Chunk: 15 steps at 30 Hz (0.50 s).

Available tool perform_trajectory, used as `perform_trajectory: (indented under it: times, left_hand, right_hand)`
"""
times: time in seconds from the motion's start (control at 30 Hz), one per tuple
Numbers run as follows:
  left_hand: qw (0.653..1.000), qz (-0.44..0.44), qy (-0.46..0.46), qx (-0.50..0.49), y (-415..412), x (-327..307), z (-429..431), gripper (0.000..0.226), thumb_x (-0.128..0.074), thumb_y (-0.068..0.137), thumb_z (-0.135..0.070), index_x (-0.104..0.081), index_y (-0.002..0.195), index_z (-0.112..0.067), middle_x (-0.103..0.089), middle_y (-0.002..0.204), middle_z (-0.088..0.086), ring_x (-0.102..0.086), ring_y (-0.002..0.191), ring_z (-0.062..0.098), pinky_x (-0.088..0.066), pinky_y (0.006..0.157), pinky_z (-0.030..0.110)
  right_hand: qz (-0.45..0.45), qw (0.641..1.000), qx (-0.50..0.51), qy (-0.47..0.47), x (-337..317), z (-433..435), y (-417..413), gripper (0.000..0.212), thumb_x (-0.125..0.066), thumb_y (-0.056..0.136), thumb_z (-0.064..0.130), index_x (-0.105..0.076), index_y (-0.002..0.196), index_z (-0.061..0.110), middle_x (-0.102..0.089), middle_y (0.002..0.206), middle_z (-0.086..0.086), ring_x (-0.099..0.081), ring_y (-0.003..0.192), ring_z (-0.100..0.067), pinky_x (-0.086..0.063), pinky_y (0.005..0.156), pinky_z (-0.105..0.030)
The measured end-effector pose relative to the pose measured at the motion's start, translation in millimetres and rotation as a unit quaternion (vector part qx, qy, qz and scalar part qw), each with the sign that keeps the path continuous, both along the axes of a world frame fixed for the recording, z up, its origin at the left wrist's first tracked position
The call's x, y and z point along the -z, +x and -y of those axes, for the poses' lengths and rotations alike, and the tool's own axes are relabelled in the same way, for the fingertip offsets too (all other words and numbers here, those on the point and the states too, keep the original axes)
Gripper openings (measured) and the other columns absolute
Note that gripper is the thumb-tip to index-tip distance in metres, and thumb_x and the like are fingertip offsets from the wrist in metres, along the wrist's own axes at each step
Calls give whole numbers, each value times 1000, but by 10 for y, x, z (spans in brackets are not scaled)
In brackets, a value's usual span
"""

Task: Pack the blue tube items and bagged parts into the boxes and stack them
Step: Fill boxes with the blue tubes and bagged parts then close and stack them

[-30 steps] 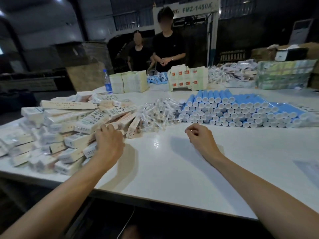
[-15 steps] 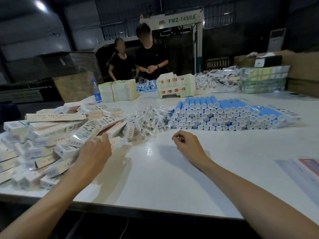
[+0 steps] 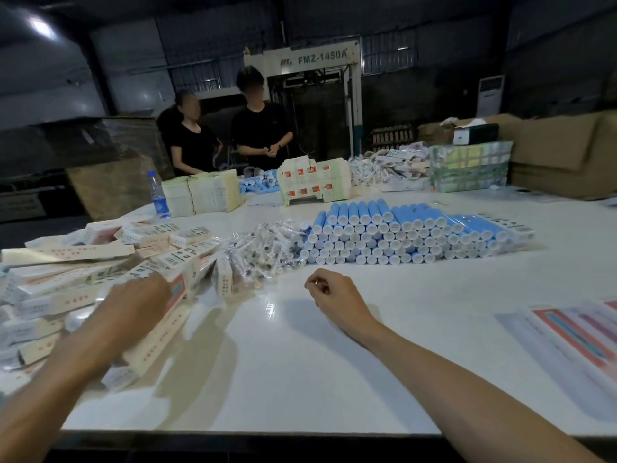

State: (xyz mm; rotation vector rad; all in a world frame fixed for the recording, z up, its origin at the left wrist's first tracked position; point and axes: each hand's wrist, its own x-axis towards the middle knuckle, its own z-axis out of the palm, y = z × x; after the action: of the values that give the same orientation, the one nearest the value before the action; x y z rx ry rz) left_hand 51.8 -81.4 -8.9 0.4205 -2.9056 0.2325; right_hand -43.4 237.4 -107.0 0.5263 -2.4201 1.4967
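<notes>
Blue tubes [image 3: 400,235] lie stacked, unpacked, beyond the loosely curled, empty right hand [image 3: 334,292]; bagged parts [image 3: 267,252] just left of it; left hand [image 3: 133,309] on the boxes [image 3: 73,252], grip indiscernible; packing apparently unstarted.

Head-mounted (single wide-angle view), close above the near edge of the white table [image 3: 300,362], facing forward and down toward its far side.

White counter [image 3: 300,379] loaded with packing goods.
A loose heap of slim boxes [image 3: 66,289] covers its left side. Clear bagged parts [image 3: 267,252] lie between that heap and a neat pile of blue tubes [image 3: 400,235]. Printed sheets [image 3: 567,335] lie at the right edge.
</notes>
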Motion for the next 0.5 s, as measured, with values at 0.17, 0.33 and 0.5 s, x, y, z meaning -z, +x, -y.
perform_trajectory:
  times: [0.17,0.33,0.5]
  left_hand:
    - [984,-30,170,39,-31,-187,-272,34,-30,114,-35,-52,100,-13,-68,112,11,-66,93,28,-49,81,42]
    - [943,-96,302,103,-208,-123,-684,30,-35,116,-40,-56,103,-22,-68,107,7,-69,85,23,-55,70,39]
    - [808,-110,563,135,-404,-67,-1055,92,-79,72,-76,-43,139,-25,-71,113,10,-76,87,25,-58,67,38]
  right_hand:
    - [0,1000,-9,4,-7,-3,22,11,-60,98,18,-70,93,21,-69,73,-1,-66,74,-28,-55,74,-47]
    - [-12,1000,-11,12,-4,-13,42,11,-59,99,19,-70,95,20,-68,74,1,-63,69,-24,-54,72,-47]
    - [-17,1000,-3,11,-57,-42,77,12,-59,99,16,-70,96,21,-68,76,6,-57,60,-12,-52,63,-36]
